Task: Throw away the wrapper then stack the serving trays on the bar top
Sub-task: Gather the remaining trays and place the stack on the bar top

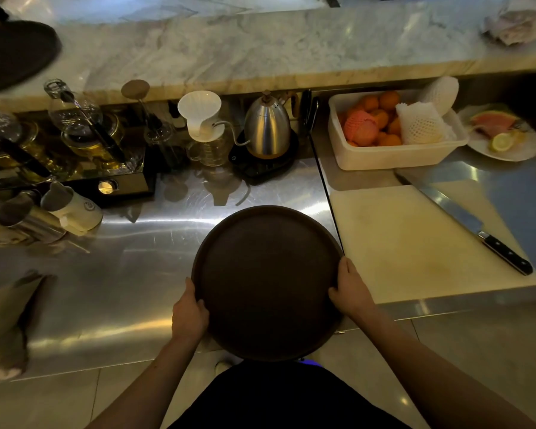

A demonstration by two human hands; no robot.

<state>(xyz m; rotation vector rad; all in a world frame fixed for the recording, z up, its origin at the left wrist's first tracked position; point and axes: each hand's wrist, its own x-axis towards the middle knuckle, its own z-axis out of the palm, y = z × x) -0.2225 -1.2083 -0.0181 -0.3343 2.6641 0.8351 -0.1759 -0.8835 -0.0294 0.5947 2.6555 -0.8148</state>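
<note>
The person stands at a steel counter (130, 274) holding a round dark serving tray (265, 283) level in front of them, its near edge out past the counter's front. The left hand (188, 315) clamps the tray's left rim, fingers curled over the lip, and the right hand (350, 291) grips the right rim the same way. A 2nd dark round tray (16, 54) lies on the marble bar top (260, 51) at the far left, only partly in view. Something crumpled and pale (515, 24) sits on the bar top at the far right; whether it is a wrapper cannot be told. Under the bar's edge stand a steel gooseneck kettle (268, 126) and a white pour-over dripper (200, 116). To the right a white tub of oranges (393, 131) sits behind a cutting board (415, 239), with a chef's knife (474, 224) lying across the board's far right corner.
</note>
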